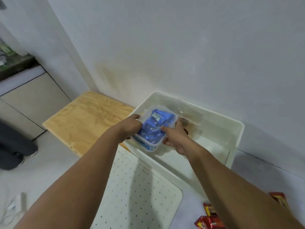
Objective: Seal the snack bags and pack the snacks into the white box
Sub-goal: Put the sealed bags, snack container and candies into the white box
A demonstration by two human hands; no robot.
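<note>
Blue snack packs (152, 128) fill clear tub (155, 146). Tub held over near-left corner of white box (237, 129), partly inside it. Left hand (130, 128) grip wraps tub's left edge. Right hand (177, 138) grip pinches tub's right edge, thumb on top. Clear bag (189, 116) lies in box behind tub. Red snack packs (209, 217) on counter, near right. Dotted white lid (137, 195) lies beside box.

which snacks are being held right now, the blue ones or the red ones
The blue snacks, packed in a clear container gripped by the left hand and right hand over the white box. The red snacks lie loose, untouched.
</note>
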